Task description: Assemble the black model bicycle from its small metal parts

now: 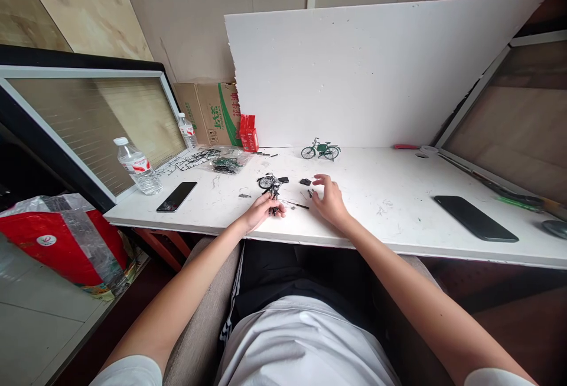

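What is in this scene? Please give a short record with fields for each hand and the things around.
left hand: left hand holds a partly built black model bicycle on the white table
right hand: right hand open, fingers spread over small black parts
finished model: green bicycle upright near the white board
left side: water bottle, dark phone, bag of parts
right side: second dark phone
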Demonstrator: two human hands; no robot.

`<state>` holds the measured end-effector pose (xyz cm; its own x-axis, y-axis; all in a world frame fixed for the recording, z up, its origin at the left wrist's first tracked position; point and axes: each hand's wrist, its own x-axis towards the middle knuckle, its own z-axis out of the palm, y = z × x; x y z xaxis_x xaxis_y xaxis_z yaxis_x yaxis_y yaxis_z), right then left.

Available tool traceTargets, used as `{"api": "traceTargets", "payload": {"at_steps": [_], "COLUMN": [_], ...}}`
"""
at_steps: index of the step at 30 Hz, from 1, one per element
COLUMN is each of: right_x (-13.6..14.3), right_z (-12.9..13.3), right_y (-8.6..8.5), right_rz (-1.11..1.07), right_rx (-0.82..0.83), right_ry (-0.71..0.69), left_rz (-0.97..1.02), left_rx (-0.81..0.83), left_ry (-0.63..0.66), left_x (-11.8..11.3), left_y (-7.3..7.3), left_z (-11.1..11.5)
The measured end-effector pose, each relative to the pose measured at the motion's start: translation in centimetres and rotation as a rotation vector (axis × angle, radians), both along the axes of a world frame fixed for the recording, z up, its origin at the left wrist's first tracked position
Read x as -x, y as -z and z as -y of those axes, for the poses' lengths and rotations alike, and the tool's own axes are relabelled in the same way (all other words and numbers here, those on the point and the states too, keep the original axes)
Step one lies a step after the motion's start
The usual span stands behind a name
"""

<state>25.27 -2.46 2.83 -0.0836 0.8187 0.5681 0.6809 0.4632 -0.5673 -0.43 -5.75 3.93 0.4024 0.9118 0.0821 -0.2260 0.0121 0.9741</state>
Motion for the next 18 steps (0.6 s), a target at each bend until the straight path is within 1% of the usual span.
{"api": "traceTargets", "payload": {"at_steps": [3, 6, 10, 14, 18], "right_x": [-1.7, -2.1, -1.4, -1.2, -1.2], "right_z": [-0.9, -1.4, -1.5, -1.3, -1.0], "right_y": [0.1, 0.7, 1.0, 0.7, 0.4], "right_rz": [0.084, 0.183, 0.297, 0.384, 0.407], "right_rx": [0.091, 0.162, 0.156, 0.139, 0.143], "right_ry": [-0.041, -0.044, 0.004, 0.013, 0.020], "left_rz": [0.007, 0.014, 0.000, -0.016, -0.021], "left_rx": [-0.007, 0.003, -0.005, -0.021, -0.026], "left_ry": [0.019, 0.022, 0.019, 0.016, 0.007], "left_x": [0.0, 0.0, 0.0, -0.1, -0.1], "left_y": [-0.3, -0.4, -0.5, -0.7, -0.6], "left_z": [0.1, 0.2, 0.3, 0.4, 0.4]}}
